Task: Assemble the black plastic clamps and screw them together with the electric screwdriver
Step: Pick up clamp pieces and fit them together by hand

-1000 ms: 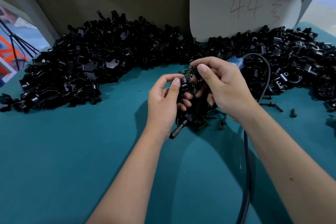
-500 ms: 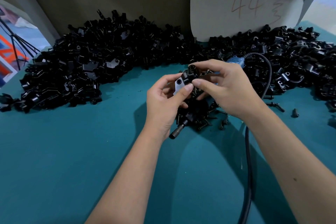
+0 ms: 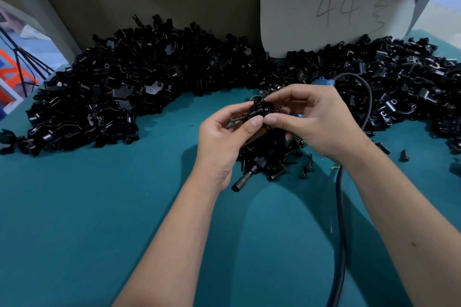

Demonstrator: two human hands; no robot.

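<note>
Left hand (image 3: 219,137) and right hand (image 3: 316,117) both pinch clamp (image 3: 262,108) | electric screwdriver (image 3: 252,172) just below clamp, tip toward left wrist | nearer left hand

The clamp pieces heaped along the back (image 3: 129,97) look like black moulded plastic, mostly glossy, catching light on their edges. The table cover (image 3: 87,207) is teal, matt and soft-looking, like felt. The scattered screws (image 3: 305,172) are dark metal. The screwdriver's cable (image 3: 340,207) is smooth black rubber. The white card (image 3: 324,7) is matt.
</note>
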